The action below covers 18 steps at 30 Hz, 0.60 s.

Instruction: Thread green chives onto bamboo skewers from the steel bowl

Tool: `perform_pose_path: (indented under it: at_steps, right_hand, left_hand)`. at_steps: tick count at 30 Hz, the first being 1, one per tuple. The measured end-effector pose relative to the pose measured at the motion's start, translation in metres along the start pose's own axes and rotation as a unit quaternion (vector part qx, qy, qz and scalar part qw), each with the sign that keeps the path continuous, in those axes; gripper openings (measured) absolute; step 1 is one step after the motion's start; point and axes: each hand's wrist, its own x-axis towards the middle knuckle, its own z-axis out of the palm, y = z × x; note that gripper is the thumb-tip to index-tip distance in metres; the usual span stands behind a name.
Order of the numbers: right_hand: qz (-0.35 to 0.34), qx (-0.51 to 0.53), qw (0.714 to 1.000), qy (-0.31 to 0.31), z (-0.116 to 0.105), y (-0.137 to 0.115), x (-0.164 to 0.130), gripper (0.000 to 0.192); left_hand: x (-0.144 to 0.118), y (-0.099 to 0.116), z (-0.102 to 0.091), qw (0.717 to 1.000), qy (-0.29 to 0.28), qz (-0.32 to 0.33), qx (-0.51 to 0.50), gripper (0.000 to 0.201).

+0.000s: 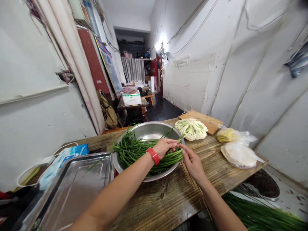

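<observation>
A wide steel bowl (156, 177) holds a heap of long green garlic chives (134, 157), some hanging over its left rim. Over the bowl's right side my left hand (165, 147), with a red band on the wrist, is closed on a few chives. My right hand (192, 160) meets it fingertip to fingertip in a pinch; a thin brownish bit shows between them, too small to name. Several thin bamboo skewers (189, 176) lie on the wooden table, partly under my right hand.
A metal tray (79, 179) sits left of the bowl, beside a blue-and-white pack (64, 162). Behind and right are a cauliflower (191, 129), a cutting board (202, 120) and bagged food (238, 155). More chives (260, 208) lie below the table's right edge.
</observation>
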Motion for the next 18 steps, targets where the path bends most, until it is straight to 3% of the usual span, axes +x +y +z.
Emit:
perform_pose_path:
  at_steps: [18]
  right_hand:
    - [0.004,0.012,1.0,-0.005,0.0015,0.0,-0.0016,0.038]
  left_hand:
    - [-0.0025,0.0022,-0.0008,0.997,-0.026,-0.04,-0.06,0.027]
